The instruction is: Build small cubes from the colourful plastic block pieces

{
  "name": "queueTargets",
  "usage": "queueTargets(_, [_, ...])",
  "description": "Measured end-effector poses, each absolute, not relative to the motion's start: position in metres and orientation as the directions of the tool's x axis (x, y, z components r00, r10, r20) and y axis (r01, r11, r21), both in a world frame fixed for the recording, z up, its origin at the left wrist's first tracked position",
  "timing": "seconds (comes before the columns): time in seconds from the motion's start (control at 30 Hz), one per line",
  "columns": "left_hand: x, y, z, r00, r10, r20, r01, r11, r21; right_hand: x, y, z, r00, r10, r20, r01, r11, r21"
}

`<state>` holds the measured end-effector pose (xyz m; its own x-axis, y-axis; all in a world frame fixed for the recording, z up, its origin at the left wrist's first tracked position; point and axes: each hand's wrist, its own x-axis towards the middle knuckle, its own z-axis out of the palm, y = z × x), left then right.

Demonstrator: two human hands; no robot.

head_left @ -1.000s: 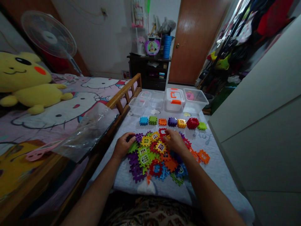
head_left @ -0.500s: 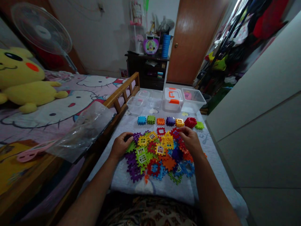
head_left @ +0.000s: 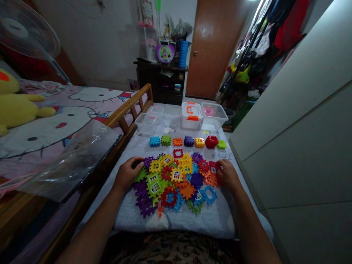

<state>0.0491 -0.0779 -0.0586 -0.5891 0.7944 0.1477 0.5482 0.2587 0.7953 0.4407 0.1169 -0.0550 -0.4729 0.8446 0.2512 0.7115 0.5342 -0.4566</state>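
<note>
A heap of interlocking plastic building tiles with toothed edges lies on the cloth-covered table, in purple, green, yellow, red, orange and blue. My left hand [head_left: 127, 173] rests at the heap's left edge, thumb and fingers apart, beside a purple tile [head_left: 147, 162] and a green tile [head_left: 141, 175]. At the right edge, my right hand [head_left: 228, 174] has its fingertips closed on a red tile [head_left: 213, 165], partly hidden by them. Close by lie another red tile [head_left: 203, 166] and an orange tile [head_left: 210, 179]. Yellow window tiles [head_left: 176, 175] fill the middle.
Behind the heap runs a row of same-coloured stacks, from a blue stack [head_left: 154, 141] to a red stack [head_left: 211, 142]. Farther back stand a lidded clear box [head_left: 191, 119] and an open clear bin [head_left: 216, 119]. A wooden bed rail [head_left: 123, 115] borders the left, a white cabinet [head_left: 297, 146] the right.
My right hand has moved right and nearer to me, along with a red tile, uncovering a purple piece. My left hand stays by the heap's left edge. The view has shifted right.
</note>
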Motion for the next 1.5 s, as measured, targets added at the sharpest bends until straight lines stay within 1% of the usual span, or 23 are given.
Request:
queueTargets(0.13, [0.047, -0.078, -0.061, -0.598, 0.785, 0.158, 0.555, 0.265, 0.788, 0.447, 0.119, -0.051, -0.541, 0.826, 0.159, 0.718, 0.552, -0.424])
queueTargets(0.27, [0.045, -0.078, -0.064, -0.6, 0.785, 0.157, 0.567, 0.279, 0.775, 0.442, 0.12, -0.044, -0.507, 0.853, 0.124, 0.755, 0.509, -0.414])
queueTargets(0.4, [0.043, -0.078, -0.065, -0.587, 0.791, 0.173, 0.584, 0.266, 0.767, 0.43, 0.116, -0.04, -0.47, 0.869, 0.156, 0.78, 0.491, -0.388])
queueTargets(0.5, [0.042, -0.079, -0.066, -0.584, 0.793, 0.171, 0.583, 0.264, 0.768, 0.415, 0.108, -0.037, -0.473, 0.859, 0.193, 0.792, 0.511, -0.334])
queueTargets(0.6, [0.042, -0.079, -0.067, -0.594, 0.788, 0.161, 0.575, 0.276, 0.77, 0.399, 0.098, -0.038, -0.482, 0.859, 0.171, 0.818, 0.511, -0.262])
queueTargets(0.67, [0.042, -0.079, -0.067, -0.593, 0.789, 0.16, 0.572, 0.273, 0.774, 0.39, 0.093, -0.04, -0.469, 0.869, 0.157, 0.832, 0.494, -0.252])
queueTargets(0.73, [0.042, -0.079, -0.067, -0.587, 0.793, 0.162, 0.571, 0.264, 0.778, 0.383, 0.091, -0.044, -0.448, 0.88, 0.157, 0.834, 0.474, -0.283])
queueTargets(0.8, [0.043, -0.079, -0.066, -0.583, 0.796, 0.162, 0.57, 0.259, 0.78, 0.38, 0.092, -0.046, -0.429, 0.887, 0.172, 0.812, 0.462, -0.357])
queueTargets(0.93, [0.043, -0.079, -0.065, -0.59, 0.794, 0.148, 0.561, 0.271, 0.782, 0.394, 0.107, -0.04, -0.431, 0.866, 0.254, 0.656, 0.494, -0.57])
queueTargets(1.0, [0.042, -0.08, -0.066, -0.592, 0.794, 0.138, 0.556, 0.277, 0.784, 0.41, 0.119, -0.033, -0.412, 0.87, 0.27, 0.591, 0.481, -0.647])
queueTargets(1.1, [0.04, -0.08, -0.069, -0.586, 0.8, 0.132, 0.554, 0.276, 0.785, 0.435, 0.134, -0.026, -0.408, 0.887, 0.216, 0.589, 0.437, -0.68])
queueTargets(1.17, [0.039, -0.08, -0.071, -0.585, 0.8, 0.133, 0.557, 0.278, 0.783, 0.447, 0.138, -0.026, -0.452, 0.876, 0.168, 0.62, 0.444, -0.647])
queueTargets(1.27, [0.038, -0.08, -0.074, -0.591, 0.796, 0.131, 0.561, 0.289, 0.776, 0.452, 0.137, -0.03, -0.511, 0.854, 0.1, 0.683, 0.474, -0.555])
queueTargets(1.37, [0.037, -0.081, -0.075, -0.591, 0.796, 0.131, 0.564, 0.292, 0.773, 0.448, 0.133, -0.034, -0.532, 0.847, 0.011, 0.742, 0.473, -0.476])
queueTargets(1.5, [0.038, -0.081, -0.073, -0.587, 0.798, 0.134, 0.57, 0.289, 0.769, 0.442, 0.132, -0.031, -0.549, 0.83, -0.092, 0.781, 0.471, -0.409])
